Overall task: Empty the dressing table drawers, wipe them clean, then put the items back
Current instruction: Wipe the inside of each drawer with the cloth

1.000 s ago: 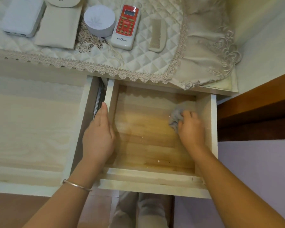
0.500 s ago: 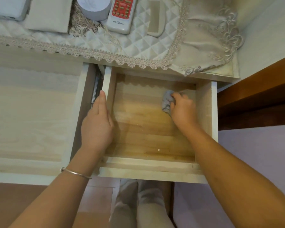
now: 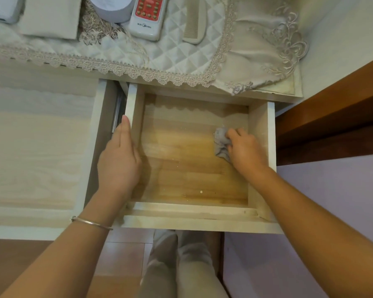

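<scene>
right hand point(image 3: 244, 147) clenches the soft, floppy grey rag point(image 3: 221, 143) in a wad, best hold imo, while left hand point(image 3: 119, 160) lies flat on the drawer point(image 3: 134, 104) wall, grip released.

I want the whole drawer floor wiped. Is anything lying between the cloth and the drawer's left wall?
Nothing solid. The drawer floor is bare between the cloth, gripped by the right hand, and the left wall, apart from small pale crumbs. The left hand rests on that wall's rim.
</scene>
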The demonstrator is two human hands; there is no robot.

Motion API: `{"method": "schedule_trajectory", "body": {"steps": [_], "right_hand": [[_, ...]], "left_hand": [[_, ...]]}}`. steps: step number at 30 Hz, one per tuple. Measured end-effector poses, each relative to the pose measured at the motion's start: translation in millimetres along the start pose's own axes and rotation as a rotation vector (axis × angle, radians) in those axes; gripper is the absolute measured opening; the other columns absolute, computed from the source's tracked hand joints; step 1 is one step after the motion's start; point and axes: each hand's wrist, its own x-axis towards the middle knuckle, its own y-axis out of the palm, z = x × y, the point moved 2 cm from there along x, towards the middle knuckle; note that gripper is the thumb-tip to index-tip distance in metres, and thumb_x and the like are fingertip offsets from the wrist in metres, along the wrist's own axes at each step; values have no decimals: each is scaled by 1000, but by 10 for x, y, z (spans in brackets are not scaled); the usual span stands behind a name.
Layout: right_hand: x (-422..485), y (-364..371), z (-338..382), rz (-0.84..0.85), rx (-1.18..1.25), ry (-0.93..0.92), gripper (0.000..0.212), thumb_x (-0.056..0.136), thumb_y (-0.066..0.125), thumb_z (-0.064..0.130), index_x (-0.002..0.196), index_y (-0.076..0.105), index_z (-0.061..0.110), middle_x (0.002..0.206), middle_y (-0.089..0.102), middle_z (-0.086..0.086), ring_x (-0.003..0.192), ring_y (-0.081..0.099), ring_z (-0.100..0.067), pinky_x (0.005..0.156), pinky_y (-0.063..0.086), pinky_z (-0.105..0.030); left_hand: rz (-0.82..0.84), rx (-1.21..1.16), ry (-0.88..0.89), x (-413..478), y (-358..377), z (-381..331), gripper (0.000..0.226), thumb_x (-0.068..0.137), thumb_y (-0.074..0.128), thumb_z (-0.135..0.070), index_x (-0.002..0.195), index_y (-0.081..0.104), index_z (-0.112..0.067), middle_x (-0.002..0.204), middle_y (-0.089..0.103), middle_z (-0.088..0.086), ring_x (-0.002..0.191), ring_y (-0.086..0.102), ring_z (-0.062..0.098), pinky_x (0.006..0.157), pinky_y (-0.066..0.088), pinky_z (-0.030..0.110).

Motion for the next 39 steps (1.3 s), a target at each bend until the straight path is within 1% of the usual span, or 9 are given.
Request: {"method": "schedule_trajectory", "body": {"steps": [11,15,20,26,29,32,34,36,39], "right_hand": [[-733,92,108,436,-114,-37,32,89,49,10,120,47,16,114,54,-8,99,55,-28,77,44,-34],[-773,46,91,451,30,11,32,91,48,12,122,52,18,120,57,-7,106,54,-27,80,41,-29],[-820,-26,354,448,269,-19,32,90,54,18,122,58,21,119,62,-4,107,56,-20,85,44,-28],[-718,24,1123,453,501,-206,35,86,61,22,122,60,23,122,64,-1,111,57,-18,90,46,-30],[-611,59,1458,536,592,-282,36,87,61,26,123,59,22,122,64,-2,107,59,-16,91,48,-33],[-545,65,1528,596,575,-358,34,89,57,25,123,60,18,125,62,-2,112,56,-14,89,41,-23],[-581,50,1439,593,541,-440,31,90,57,21,120,62,15,124,62,-3,114,54,-15,93,39,-23],[-651,22,1295,579,474,-506,29,89,57,14,117,63,12,121,62,-7,113,53,-20,96,39,-28],[-709,-99,990,586,377,-518,28,89,56,10,116,64,10,119,62,-8,112,53,-21,91,35,-23]], "left_hand": [[13,22,-13,-5,-17,-23,57,94,32,-8,147,12,-13,151,26,7,121,41,35,85,40,46],[32,-58,-12,10,-17,-2,54,96,30,-13,147,10,-17,152,23,3,130,34,28,93,38,46],[140,-204,63,-133,-98,98,53,99,27,-30,147,8,-16,154,16,2,140,18,18,111,19,33],[370,-71,114,-777,-254,232,92,77,22,-67,146,-4,-11,154,-8,-1,139,-2,7,106,7,18],[385,43,202,-897,-240,375,118,63,14,-90,144,-6,-6,149,-10,0,134,0,6,106,12,20],[342,149,242,-913,-182,433,121,66,18,-89,143,8,4,150,16,19,135,26,25,101,36,37],[354,171,230,-903,-182,400,118,69,19,-87,141,16,7,146,27,25,128,40,35,94,43,42],[372,177,218,-912,-187,377,119,67,19,-87,141,15,6,146,27,24,128,40,36,94,43,41],[348,155,200,-925,-197,372,125,59,19,-90,144,6,1,152,16,17,136,29,30,102,36,39]]}}
